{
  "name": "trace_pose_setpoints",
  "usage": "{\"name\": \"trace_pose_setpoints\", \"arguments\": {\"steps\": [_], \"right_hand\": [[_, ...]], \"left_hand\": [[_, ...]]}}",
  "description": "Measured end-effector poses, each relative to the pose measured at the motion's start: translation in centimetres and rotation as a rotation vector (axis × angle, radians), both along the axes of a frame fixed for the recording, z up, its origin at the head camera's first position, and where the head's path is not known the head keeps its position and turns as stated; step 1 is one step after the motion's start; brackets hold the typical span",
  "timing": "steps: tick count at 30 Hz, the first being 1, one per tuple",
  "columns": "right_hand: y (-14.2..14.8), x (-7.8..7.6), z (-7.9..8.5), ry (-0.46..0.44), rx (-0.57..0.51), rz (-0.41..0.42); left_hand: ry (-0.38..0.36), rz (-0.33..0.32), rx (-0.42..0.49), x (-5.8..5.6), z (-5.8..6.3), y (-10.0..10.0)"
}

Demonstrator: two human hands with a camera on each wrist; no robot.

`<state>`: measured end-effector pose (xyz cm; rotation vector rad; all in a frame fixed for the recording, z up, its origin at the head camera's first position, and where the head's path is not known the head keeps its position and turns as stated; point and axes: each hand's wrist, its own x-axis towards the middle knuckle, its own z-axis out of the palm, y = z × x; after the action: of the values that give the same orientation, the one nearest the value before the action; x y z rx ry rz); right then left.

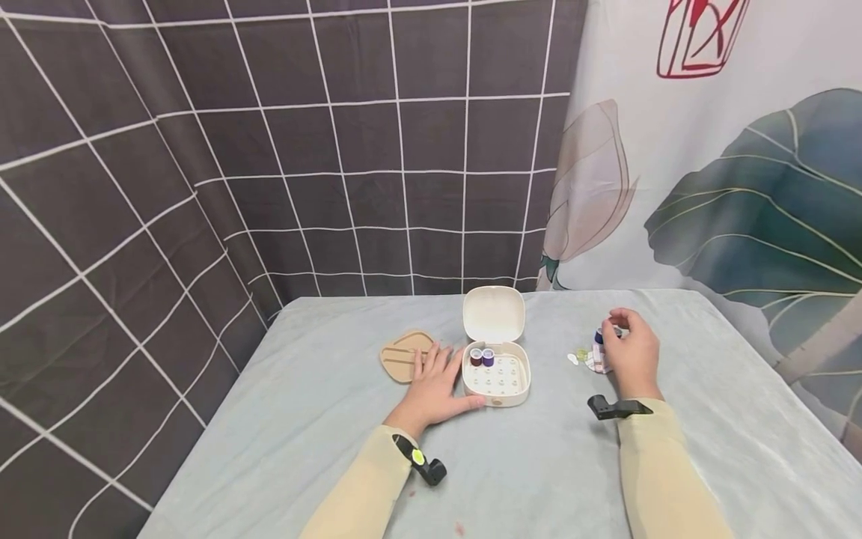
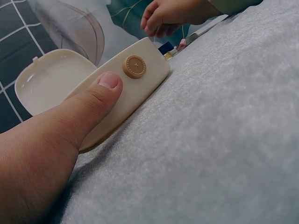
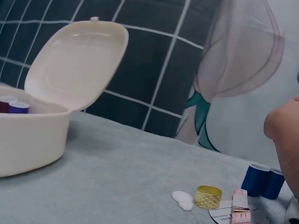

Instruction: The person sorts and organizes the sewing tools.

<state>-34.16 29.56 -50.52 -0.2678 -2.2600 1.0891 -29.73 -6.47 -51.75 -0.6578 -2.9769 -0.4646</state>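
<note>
A cream sewing box (image 1: 496,402) stands on the table with its lid (image 1: 494,314) raised. Inside, a dark red thread spool (image 1: 476,357) and a purple one (image 1: 488,358) sit at the back left among rows of small pegs. My left hand (image 1: 431,389) rests spread at the box's left side, its thumb on the front wall near the button-shaped catch (image 2: 134,66). My right hand (image 1: 633,355) bends its fingers over two blue thread spools (image 3: 256,180) standing on the cloth. Between those fingers nothing shows in the left wrist view.
By the blue spools lie a gold thimble (image 3: 208,197), a folded tape measure (image 3: 240,205) and a small white piece (image 3: 183,199). A tan tray with shallow compartments (image 1: 397,367) lies left of the box, partly behind my left fingers. Curtains hang behind the table.
</note>
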Motion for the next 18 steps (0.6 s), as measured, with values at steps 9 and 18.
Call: {"name": "trace_pose_setpoints", "arguments": {"steps": [9,18], "right_hand": [[0.90,0.26,-0.31,-0.140,-0.148,-0.043],[1.14,-0.04,-0.63,-0.192,-0.185,-0.036]], "left_hand": [[-0.005,0.004,-0.001,0.20,0.12,0.01],[0.002,0.003,0.000,0.05,0.02,0.04]]}}
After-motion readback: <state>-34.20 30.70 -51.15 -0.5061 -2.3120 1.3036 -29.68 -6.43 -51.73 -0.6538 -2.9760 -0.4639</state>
